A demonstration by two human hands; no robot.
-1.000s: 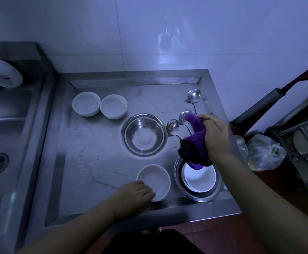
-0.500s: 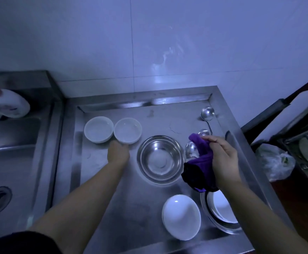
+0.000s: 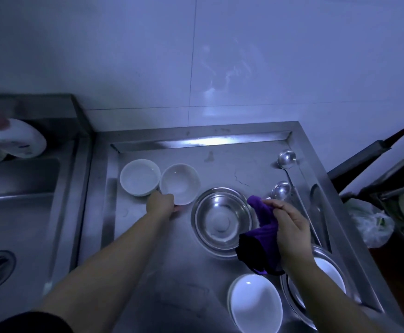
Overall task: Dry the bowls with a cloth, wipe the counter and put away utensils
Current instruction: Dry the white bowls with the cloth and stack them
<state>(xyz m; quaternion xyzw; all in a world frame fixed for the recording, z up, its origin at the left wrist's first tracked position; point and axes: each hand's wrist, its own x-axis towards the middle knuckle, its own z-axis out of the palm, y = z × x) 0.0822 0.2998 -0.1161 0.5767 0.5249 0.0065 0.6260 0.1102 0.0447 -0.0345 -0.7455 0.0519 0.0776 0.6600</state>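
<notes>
Tilted up since a moment ago beside the steel bowl (image 3: 221, 218), a white bowl (image 3: 179, 183), probably slippery and breakable, is gripped at its near rim by the left hand (image 3: 161, 204), while the right hand (image 3: 289, 227) clutches the soft cloth (image 3: 262, 239).

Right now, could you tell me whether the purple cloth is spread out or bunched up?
Bunched up. The purple cloth hangs crumpled from the right hand, which grips it above the counter; one end pokes up past the fingers.

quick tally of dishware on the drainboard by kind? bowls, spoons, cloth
White bowls: 4
Steel bowls: 2
Steel ladle spoons: 2 in view
Purple cloth: 1
Total: 9
</notes>
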